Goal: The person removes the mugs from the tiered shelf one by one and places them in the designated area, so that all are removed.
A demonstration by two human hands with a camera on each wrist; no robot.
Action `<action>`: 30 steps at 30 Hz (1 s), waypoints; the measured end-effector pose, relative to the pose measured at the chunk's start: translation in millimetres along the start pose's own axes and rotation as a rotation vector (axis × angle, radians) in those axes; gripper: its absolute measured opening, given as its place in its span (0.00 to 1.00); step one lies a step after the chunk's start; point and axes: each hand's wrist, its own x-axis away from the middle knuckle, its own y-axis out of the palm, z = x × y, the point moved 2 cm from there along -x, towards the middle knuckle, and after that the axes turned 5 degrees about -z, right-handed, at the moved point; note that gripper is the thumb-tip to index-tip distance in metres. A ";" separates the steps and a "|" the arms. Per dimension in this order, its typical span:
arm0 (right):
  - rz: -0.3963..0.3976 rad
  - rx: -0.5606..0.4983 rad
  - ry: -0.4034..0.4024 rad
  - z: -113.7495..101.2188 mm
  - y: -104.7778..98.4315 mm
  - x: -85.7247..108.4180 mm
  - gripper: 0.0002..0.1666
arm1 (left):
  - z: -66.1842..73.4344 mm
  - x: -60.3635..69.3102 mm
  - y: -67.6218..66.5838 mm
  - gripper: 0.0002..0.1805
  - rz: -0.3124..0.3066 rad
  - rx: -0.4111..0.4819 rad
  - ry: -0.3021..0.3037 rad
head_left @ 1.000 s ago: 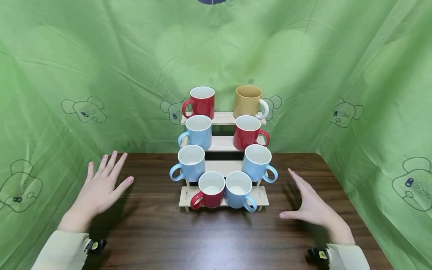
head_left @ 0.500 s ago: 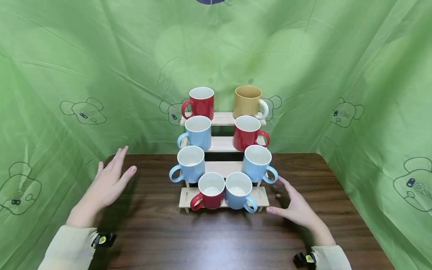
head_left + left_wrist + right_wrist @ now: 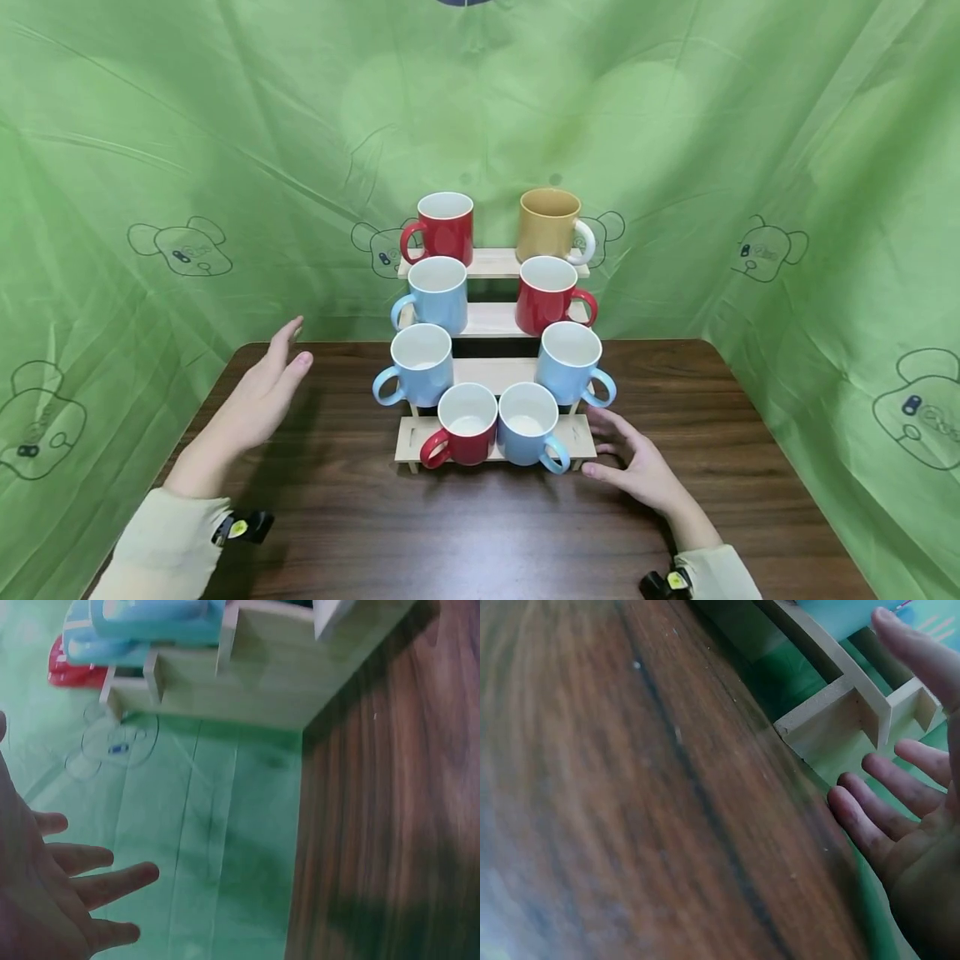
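A pale wooden stepped rack [image 3: 495,375] bears several mugs, two to each tier. On the lowest tier a red mug [image 3: 468,425] and a light-blue mug [image 3: 528,423] stand side by side, handles turned outward. My right hand [image 3: 637,467] is at the right end of that tier, thumb and fingers spread around its corner; the right wrist view shows the fingers [image 3: 859,817] close to the rack's side, though contact cannot be told. Left of the rack, my left hand [image 3: 258,396] hovers over the table, palm facing the rack, fingers extended and holding nothing.
Higher tiers carry light-blue mugs [image 3: 422,365], a red mug [image 3: 546,296] at right, and at the top a red mug [image 3: 444,229] beside a tan mug [image 3: 549,225] with a white handle. Green cloth [image 3: 300,125] surrounds the dark wooden table [image 3: 450,533].
My right hand has moved left, from beside the rack up to its lower right end. My left hand has shifted right and turned its palm inward. The mugs stay put.
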 end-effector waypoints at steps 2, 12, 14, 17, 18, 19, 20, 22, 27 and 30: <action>0.001 -0.004 0.006 2.7 0.3 0.6 0.49 | 5.9 -3.2 1.3 0.37 0.010 0.031 0.017; 0.007 0.016 0.086 10.0 1.8 0.8 0.44 | 25.1 -43.8 -5.1 0.34 0.104 0.424 -0.077; 0.013 0.014 0.090 11.1 2.6 0.5 0.44 | 29.0 -54.1 -5.5 0.34 0.115 0.522 -0.099; 0.018 0.005 0.094 12.4 3.3 -0.8 0.44 | 33.3 -69.9 -6.9 0.34 0.120 0.593 -0.118; 0.017 0.004 0.095 12.8 3.2 -1.3 0.44 | 35.3 -75.2 -8.1 0.34 0.123 0.604 -0.119; 0.017 0.005 0.096 13.1 3.1 -1.5 0.44 | 37.6 -80.6 -9.9 0.34 0.125 0.610 -0.117; 0.017 0.010 0.098 13.4 2.9 -1.7 0.44 | 40.8 -85.4 -12.3 0.34 0.132 0.611 -0.113; 0.016 0.021 0.098 14.0 2.5 -1.6 0.44 | 47.4 -95.0 -17.4 0.34 0.149 0.620 -0.105; 0.020 0.030 0.088 15.7 1.4 0.2 0.43 | 66.4 -116.8 -24.0 0.34 0.166 0.640 -0.090; 0.017 0.025 0.080 16.6 1.5 -0.4 0.42 | 76.4 -127.1 -23.7 0.33 0.159 0.632 -0.084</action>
